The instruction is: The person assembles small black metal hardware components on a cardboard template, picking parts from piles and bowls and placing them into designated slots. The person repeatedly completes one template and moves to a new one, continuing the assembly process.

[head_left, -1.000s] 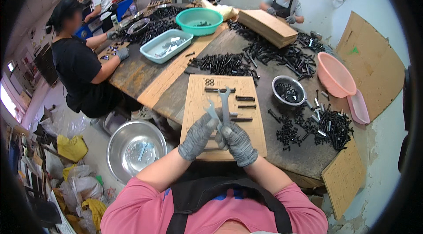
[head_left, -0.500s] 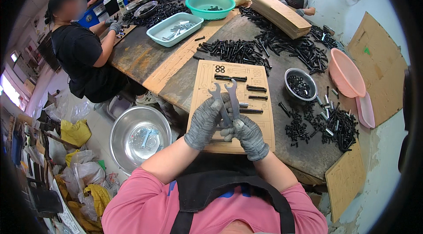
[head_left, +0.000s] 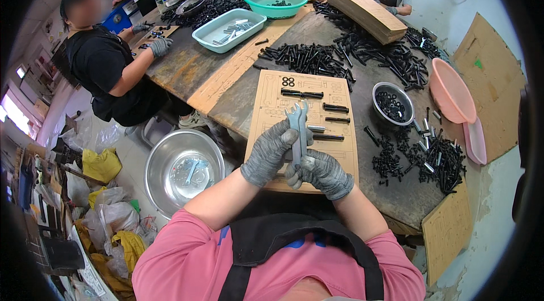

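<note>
In front of my chest I hold two grey open-end wrenches [head_left: 296,131] side by side, jaws pointing away from me and overlapping. My left hand [head_left: 268,155], in a grey knit glove, is closed on their left side. My right hand [head_left: 324,175], gloved alike, pinches their lower part; its fingers partly hide the handles. Under both hands lies a tan board [head_left: 266,109] printed with part outlines. On it are several black rings [head_left: 288,81], long black bolts [head_left: 301,93], shorter black bolts [head_left: 335,107] and a silver sleeve [head_left: 316,128], part-hidden by the wrenches.
Beyond the board spreads a heap of black bolts [head_left: 306,58]. A steel bowl of rings [head_left: 378,109] and small black screws [head_left: 391,156] lie to the right. Teal tub [head_left: 204,41] and green basin [head_left: 266,13] stand farther back. Co-workers surround the table; a large steel basin [head_left: 156,187] sits lower left.
The two wrenches, spread apart at their jaws before, now lie close together and overlap. My left hand has turned in toward my right. The view has shifted slightly.
</note>
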A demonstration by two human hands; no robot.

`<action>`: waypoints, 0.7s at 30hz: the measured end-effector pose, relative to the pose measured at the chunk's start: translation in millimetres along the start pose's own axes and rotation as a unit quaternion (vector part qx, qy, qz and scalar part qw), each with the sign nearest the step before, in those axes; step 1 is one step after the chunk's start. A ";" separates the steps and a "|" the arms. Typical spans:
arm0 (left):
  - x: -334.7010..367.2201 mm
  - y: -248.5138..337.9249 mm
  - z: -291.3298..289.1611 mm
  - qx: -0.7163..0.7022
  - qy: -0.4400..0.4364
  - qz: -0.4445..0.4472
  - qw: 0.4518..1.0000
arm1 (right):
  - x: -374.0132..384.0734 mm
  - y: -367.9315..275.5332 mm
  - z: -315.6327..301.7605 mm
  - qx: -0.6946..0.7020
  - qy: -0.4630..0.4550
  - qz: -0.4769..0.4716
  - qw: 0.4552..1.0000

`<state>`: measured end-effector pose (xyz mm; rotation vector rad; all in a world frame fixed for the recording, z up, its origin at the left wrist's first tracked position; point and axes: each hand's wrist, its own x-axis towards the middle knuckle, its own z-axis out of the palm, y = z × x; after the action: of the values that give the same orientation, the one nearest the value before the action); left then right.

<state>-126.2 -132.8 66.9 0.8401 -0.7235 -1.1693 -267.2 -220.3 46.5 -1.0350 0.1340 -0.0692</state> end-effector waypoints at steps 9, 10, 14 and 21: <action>-3.9 2.8 0.6 0.111 0.046 0.023 0.992 | 3.9 15.0 -7.9 -0.090 0.058 -0.007 0.994; -3.9 2.9 -0.2 0.164 0.047 0.038 0.985 | 3.3 16.0 -9.4 -0.098 0.061 -0.005 0.993; 7.3 9.5 -18.5 0.299 -0.060 0.140 0.942 | 1.2 18.1 -14.3 -0.107 0.068 -0.017 0.992; 99.0 28.5 -100.8 0.360 0.146 0.064 0.919 | -5.4 15.8 -20.5 -0.099 0.079 -0.032 0.991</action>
<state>-3.6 -205.6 45.7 1.5193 -0.9557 -0.6210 -275.6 -229.0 22.9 -1.2328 0.2545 -0.2000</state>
